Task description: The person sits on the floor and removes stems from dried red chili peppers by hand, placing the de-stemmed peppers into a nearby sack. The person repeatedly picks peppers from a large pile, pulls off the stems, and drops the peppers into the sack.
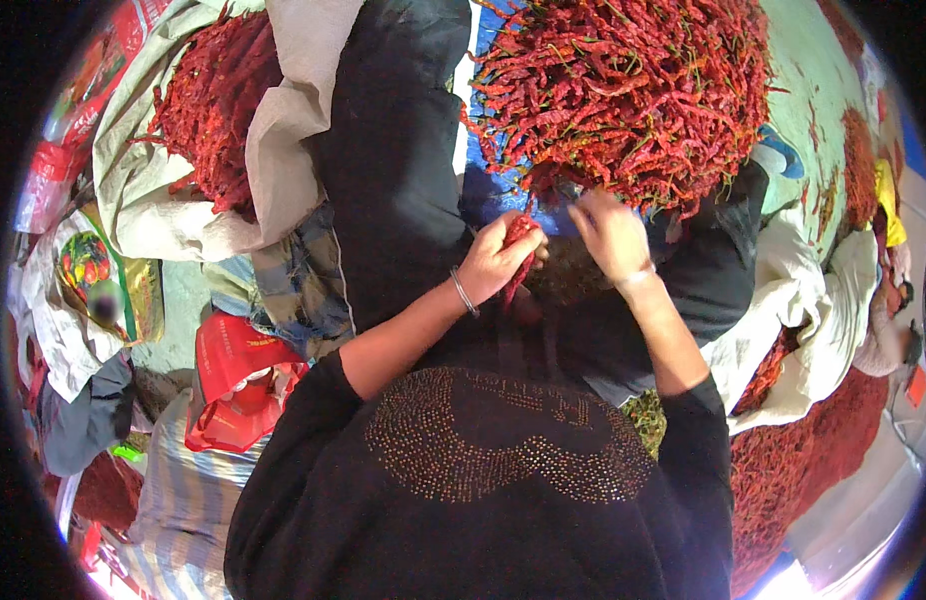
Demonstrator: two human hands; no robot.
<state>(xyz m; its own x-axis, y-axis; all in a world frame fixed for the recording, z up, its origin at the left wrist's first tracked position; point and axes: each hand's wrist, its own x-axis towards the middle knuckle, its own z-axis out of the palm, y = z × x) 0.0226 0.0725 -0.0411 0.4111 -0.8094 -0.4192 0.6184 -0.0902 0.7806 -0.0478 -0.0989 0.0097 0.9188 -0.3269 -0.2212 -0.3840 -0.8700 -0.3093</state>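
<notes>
A big heap of dried red chilies, many with green stems, lies in front of me on a blue surface. My left hand, with a metal bangle at its wrist, is closed around a bunch of red chilies just below the heap. To its right, my right hand is at the heap's lower edge, blurred, with its fingers bent; whether it holds a chili cannot be told. The two hands are apart.
At the upper left stands an open white sack of red chilies. A red bag lies by my left elbow. White cloth sacking and a wide spread of red chilies are on the right. People sit at the far right edge.
</notes>
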